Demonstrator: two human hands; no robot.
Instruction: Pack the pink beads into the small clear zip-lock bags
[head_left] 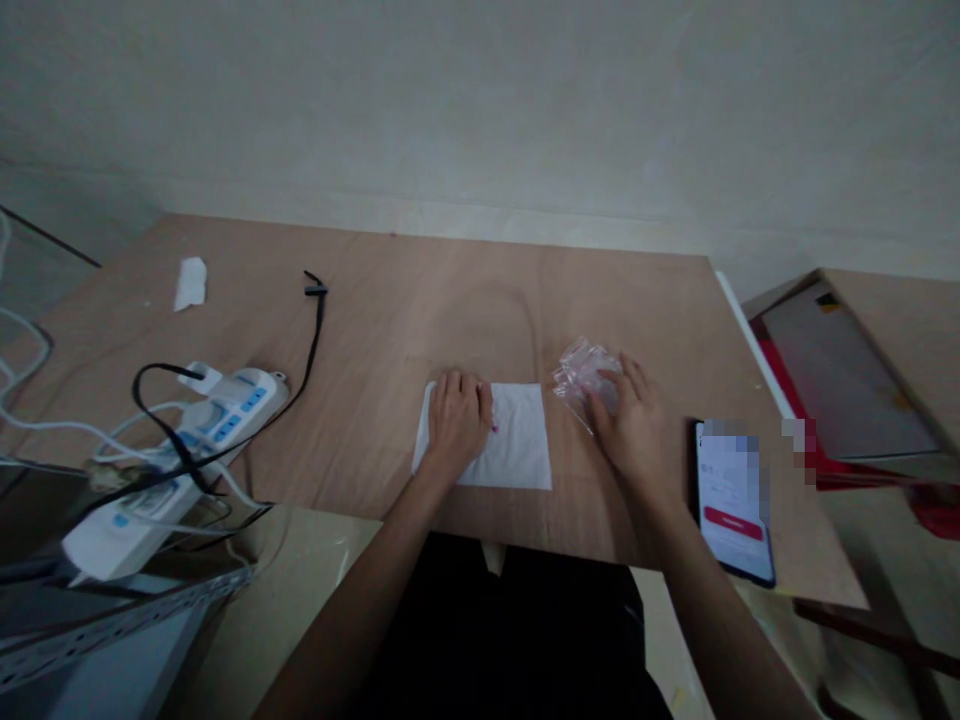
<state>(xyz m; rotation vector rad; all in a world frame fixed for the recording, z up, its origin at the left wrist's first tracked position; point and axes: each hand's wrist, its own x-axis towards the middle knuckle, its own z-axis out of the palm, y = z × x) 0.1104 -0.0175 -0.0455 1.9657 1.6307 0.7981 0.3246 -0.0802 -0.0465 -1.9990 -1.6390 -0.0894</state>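
Observation:
A white folded cloth or paper sheet (517, 450) lies flat near the front edge of the wooden table. My left hand (459, 420) rests palm down over its left part, fingers stretched out and close together. Beside the thumb a small reddish mark or bit shows on the white sheet, too small to name. To the right of the sheet is a crumpled clear plastic bag (581, 368). My right hand (634, 425) has its thumb and fingers closed around the right side of this plastic. Whatever may lie under the left palm is hidden.
On the left, a white power strip (251, 400) carries tangled cables and a black cord (319, 320). A white scrap (190, 283) lies at the far left. A phone (731, 500) sits right of my right arm. Beyond the right edge stands an open box (847, 370).

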